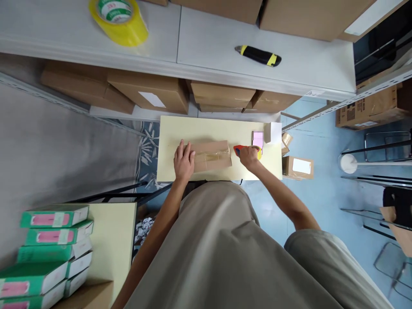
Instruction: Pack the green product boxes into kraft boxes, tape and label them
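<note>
A long cardboard box (210, 156) lies on the pale yellow table, with shiny tape along its top and over its right end. My left hand (184, 162) rests on the left end of this box, its fingers stretched out. Just past the right end, my right hand (249, 157) is closed around a tape dispenser (237, 149) with a red-orange front and a yellow roll. The hand hides much of the dispenser. Behind it lies a phone-like flat thing (258, 138) with a pinkish face, beside a small white box (273, 132).
A shelf (206, 64) above the table's far edge bears a yellow tape roll (124, 21), a utility knife (258, 55) and cartons. More cartons (222, 94) fill the level below. Green boxes (54, 236) are stacked at lower left. A carton (298, 167) stands right of the table.
</note>
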Demonstrator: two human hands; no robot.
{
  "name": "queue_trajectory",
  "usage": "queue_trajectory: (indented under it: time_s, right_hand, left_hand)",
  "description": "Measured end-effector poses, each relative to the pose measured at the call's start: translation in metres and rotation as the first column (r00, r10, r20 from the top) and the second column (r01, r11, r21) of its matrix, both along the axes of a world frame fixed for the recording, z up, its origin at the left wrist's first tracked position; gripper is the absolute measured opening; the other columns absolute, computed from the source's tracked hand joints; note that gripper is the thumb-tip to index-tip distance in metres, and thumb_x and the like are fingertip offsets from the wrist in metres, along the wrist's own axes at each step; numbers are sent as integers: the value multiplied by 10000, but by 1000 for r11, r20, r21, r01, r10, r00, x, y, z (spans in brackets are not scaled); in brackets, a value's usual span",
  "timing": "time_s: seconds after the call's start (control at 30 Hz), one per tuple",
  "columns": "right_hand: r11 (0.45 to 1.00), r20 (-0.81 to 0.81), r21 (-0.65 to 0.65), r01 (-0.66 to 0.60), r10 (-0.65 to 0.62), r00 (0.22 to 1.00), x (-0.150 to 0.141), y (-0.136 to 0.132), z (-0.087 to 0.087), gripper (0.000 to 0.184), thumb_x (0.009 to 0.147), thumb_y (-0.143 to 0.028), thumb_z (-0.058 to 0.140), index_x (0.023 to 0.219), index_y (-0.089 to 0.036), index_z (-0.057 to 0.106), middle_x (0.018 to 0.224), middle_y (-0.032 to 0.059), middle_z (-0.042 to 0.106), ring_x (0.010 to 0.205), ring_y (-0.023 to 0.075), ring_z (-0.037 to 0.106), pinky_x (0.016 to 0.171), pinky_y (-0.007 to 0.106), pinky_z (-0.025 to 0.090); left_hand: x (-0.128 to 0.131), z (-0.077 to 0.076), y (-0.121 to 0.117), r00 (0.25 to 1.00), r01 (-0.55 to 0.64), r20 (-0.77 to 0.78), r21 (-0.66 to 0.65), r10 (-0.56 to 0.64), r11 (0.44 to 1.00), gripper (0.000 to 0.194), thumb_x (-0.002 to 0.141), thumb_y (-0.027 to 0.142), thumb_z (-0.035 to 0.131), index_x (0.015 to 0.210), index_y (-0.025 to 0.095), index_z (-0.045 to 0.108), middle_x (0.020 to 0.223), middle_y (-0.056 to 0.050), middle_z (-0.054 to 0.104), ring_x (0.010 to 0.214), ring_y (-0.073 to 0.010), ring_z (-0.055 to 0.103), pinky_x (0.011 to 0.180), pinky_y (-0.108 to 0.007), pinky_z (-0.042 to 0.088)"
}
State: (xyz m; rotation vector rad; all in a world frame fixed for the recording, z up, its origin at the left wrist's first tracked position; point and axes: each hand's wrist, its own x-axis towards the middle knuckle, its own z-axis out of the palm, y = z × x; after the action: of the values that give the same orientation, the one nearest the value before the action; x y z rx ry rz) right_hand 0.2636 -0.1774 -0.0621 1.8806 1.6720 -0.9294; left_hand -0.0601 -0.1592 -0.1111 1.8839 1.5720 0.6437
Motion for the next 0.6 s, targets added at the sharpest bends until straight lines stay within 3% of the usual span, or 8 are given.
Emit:
queue_trajectory:
  time_s: [0.03, 0.13, 0.27, 0.4, 0.47, 0.53, 0.6]
  right_hand:
    - [988, 134, 126, 87, -104, 986, -8, -8, -11, 409, 1088, -354, 580, 1346, -49, 665, 1171, 292, 777, 1151, 383, 750, 874, 413, 514]
    - [932, 123, 275, 237, -278, 953, -30, -25, -39, 474, 1140, -326, 484, 1457, 18, 552, 1183, 297, 775, 1143, 348, 751, 911, 398, 512]
    - [908, 58, 320, 269, -302, 951, -44, -32, -56, 411, 1155, -300, 452, 1396, 8, 577, 1262, 285, 756, 1195, 313, 724, 1014, 382, 484]
    - [869, 25, 395, 297, -333, 942, -44, -36, -44, 349, 1139, -210, 403, 1354, -32, 611, 1296, 264, 742, 1207, 304, 713, 1028, 382, 479]
    - [777, -71, 529, 341, -359, 930, -47, -42, -32, 396, 1151, -219, 318, 1386, -64, 597, 1294, 249, 739, 1205, 309, 712, 1015, 394, 495]
    - [671, -234, 626, 398, -326, 916, -58, -47, -23, 454, 1174, -334, 279, 1438, -90, 556, 1267, 235, 746, 1175, 325, 723, 973, 405, 527]
    - [659, -357, 611, 439, -266, 895, -74, -48, -20, 538, 1162, -506, 345, 1457, -91, 516, 1230, 239, 754, 1120, 349, 739, 909, 411, 558]
  left_hand:
    - [0, -1, 0, 1000, 2, -19, 7, -2, 1000, 721, 1110, 646, 336, 1632, 193, 540, 1812, -139, 307, 1662, -345, 306, 1367, -544, 239]
    - [0, -2, -1, 998, 9, -67, 35, -7, 999, 737, 1118, 643, 298, 1626, 169, 541, 1798, -158, 332, 1654, -343, 325, 1358, -532, 267]
    - [-2, 1, -1, 995, 35, -91, 58, -29, 998, 720, 1130, 610, 279, 1632, 159, 527, 1797, -171, 331, 1650, -344, 339, 1350, -534, 283]
    - [-2, 9, -10, 995, -2, -104, 40, 6, 999, 725, 1127, 594, 298, 1669, 140, 459, 1819, -182, 266, 1685, -362, 262, 1361, -556, 247]
    - [1, 12, -19, 991, -99, -89, 33, 102, 995, 776, 1116, 605, 342, 1704, 99, 367, 1829, -213, 206, 1705, -369, 199, 1372, -560, 217]
    - [8, 14, -29, 969, -241, -68, -22, 239, 970, 869, 1093, 629, 411, 1716, 38, 279, 1808, -277, 216, 1696, -384, 224, 1365, -553, 246]
    - [15, 15, -34, 933, -359, -79, -138, 351, 923, 945, 1058, 664, 488, 1688, -10, 285, 1732, -342, 349, 1632, -411, 373, 1313, -540, 351]
